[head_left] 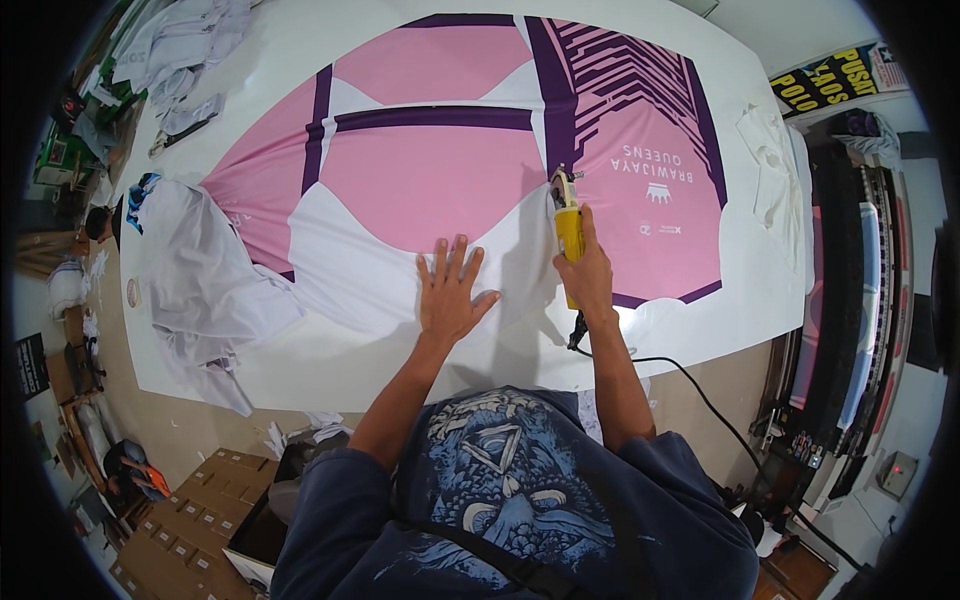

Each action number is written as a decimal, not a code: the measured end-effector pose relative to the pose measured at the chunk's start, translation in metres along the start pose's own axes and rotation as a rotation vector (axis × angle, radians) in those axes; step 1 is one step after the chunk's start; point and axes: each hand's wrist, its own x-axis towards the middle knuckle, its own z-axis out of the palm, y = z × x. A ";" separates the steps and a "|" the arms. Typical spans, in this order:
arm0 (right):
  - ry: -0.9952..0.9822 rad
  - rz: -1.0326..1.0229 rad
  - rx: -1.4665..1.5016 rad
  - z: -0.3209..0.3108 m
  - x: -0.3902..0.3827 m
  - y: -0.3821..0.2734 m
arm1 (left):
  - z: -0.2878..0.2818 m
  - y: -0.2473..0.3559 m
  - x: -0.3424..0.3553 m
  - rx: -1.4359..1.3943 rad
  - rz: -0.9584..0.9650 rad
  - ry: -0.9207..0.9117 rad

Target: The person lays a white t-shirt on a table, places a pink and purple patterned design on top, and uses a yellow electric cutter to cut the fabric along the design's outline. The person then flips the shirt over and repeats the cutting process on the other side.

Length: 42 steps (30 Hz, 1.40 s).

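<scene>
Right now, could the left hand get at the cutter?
Probably yes: nothing stands between the left hand, spread on the cloth, and the cutter, though the right hand already grips it.

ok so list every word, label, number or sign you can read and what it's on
Wording not copied; where it stands:
Pink fabric panel: white lettering, upside down; smaller marks too small to read.
Black banner: yellow lettering, legible.
White cloth, upper left: faint lettering, blurred.
Brown cartons: labels too small.
Dark sign, far left: too small.

Fabric lies on the table, cloth heap at its left end, cutter on its right half.
</scene>
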 end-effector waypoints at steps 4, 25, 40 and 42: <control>0.001 0.000 0.010 0.001 0.006 -0.004 | 0.001 0.000 -0.002 0.014 -0.004 -0.002; 0.033 0.020 -0.026 0.001 0.023 -0.023 | -0.001 -0.001 -0.002 -0.009 0.006 -0.022; 0.078 -0.034 -0.035 0.001 0.075 -0.043 | -0.006 0.000 -0.001 -0.032 -0.009 -0.065; 0.079 -0.045 -0.025 -0.001 0.085 -0.045 | -0.006 0.000 -0.001 -0.017 -0.012 -0.070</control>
